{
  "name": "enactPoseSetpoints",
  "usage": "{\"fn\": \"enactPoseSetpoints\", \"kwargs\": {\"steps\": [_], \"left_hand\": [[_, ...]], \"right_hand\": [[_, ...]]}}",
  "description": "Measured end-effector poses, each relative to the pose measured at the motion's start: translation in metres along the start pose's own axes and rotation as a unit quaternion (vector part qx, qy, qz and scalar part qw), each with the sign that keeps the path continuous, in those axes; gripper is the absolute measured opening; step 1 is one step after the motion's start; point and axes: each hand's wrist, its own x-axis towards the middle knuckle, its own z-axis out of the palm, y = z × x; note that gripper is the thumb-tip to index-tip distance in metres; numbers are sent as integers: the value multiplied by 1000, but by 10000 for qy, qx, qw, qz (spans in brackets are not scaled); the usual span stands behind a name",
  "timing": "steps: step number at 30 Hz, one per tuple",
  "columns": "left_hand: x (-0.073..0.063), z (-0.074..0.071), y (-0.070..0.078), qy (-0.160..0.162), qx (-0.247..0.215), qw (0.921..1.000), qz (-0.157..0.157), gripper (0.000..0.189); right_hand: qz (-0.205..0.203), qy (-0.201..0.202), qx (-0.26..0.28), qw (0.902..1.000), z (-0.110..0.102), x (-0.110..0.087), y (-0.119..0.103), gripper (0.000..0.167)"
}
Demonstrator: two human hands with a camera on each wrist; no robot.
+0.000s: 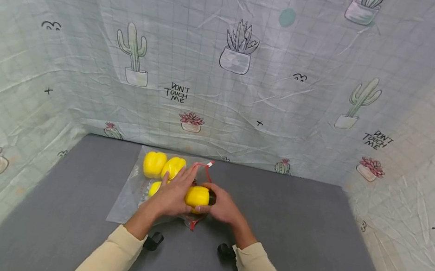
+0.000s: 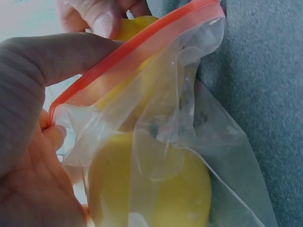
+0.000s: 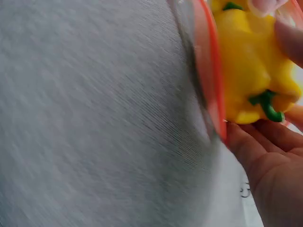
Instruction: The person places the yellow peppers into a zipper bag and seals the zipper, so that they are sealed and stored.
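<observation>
A clear zip bag (image 1: pixel 122 205) with a red zip edge (image 2: pixel 156 30) lies on the grey table. Inside it sit several yellow bell peppers (image 1: pixel 154 164); one pepper (image 2: pixel 151 179) shows large through the plastic. My left hand (image 1: pixel 171 196) holds the bag at its mouth, the thumb over the red edge and other fingers partly hidden behind the plastic. At the mouth, my right hand (image 1: pixel 225 204) grips a yellow bell pepper (image 3: pixel 248 66) with a green stem, thumb on one side and fingers on the other. That pepper is partly between the red edges.
A white slider (image 1: pixel 210 165) sits at the far end of the red zip. Grey table surface (image 1: pixel 292 231) extends to the right. Behind and at both sides hangs a creased cloth (image 1: pixel 265 96) printed with cacti. Dark wrist devices (image 1: pixel 154 241) show beneath the sleeves.
</observation>
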Motion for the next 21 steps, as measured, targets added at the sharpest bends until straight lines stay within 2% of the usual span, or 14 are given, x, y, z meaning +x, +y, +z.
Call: {"fn": "enactPoseSetpoints", "kwargs": {"steps": [3,6,10,17,21], "left_hand": [[0,2,-2,-6,-69,10000,9,123],[1,4,-4,11,-67,10000,29,123],[1,4,-5,33,-74,10000,25,123],[0,1,-7,28,-66,10000,37,125],[0,-1,-7,82,104,9999,25,124]], "right_hand": [[131,286,484,9983,5,-1,6,66],[31,403,824,9958,9,0,8,62],[-161,327,1097,9933,11,0,9,62],[152,367,1417,9891,10,-3,8,53],[71,155,1325,9910,10,0,9,52]]}}
